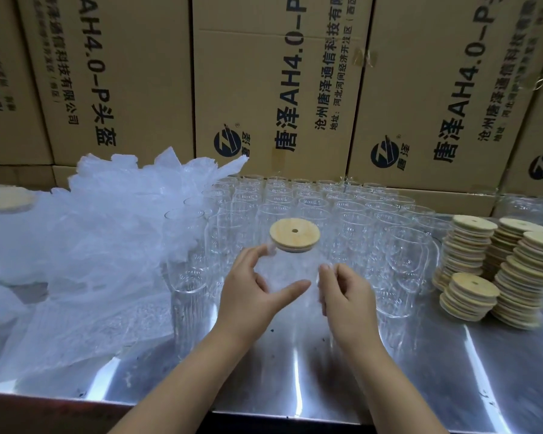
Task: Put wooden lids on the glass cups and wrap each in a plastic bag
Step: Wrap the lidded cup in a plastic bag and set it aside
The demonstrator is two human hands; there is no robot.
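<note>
Across the whole upper half of the frame stands a wall of cardboard cartons [282, 89], their print turned sideways: "AH4.0-P" in large black characters beside "唐泽", a round black logo with a slanted Z, and smaller lines reading "沧州唐泽通信科技有限公司" and "地址:河北河间经济开发区"; the finest text is too blurred to read. Below them the steel table [420, 371] fills the lower frame. A heap of clear plastic bags [107, 230] spreads over the left of the frame, with one wooden lid [7, 198] showing through at the far left edge. A block of empty glass cups [326, 208] stands upright in rows at centre, and stacks of wooden lids [496, 264] sit at the right edge. At centre, the lidded glass cup [290, 277] stands upright, its long axis vertical, its bamboo lid [294, 234] with a small straw hole seated on top. It lies between the two hands, just ahead of the fingertips. The left hand [251, 296] curls partly open around the cup's left side, thumb stretched across the front. The right hand [347, 296] is loosely curled at the right wall; whether it grips glass or a film of plastic I cannot tell. Both hands are equally near. The bag heap lies to the left, so the left hand looks better placed to fetch one.
</note>
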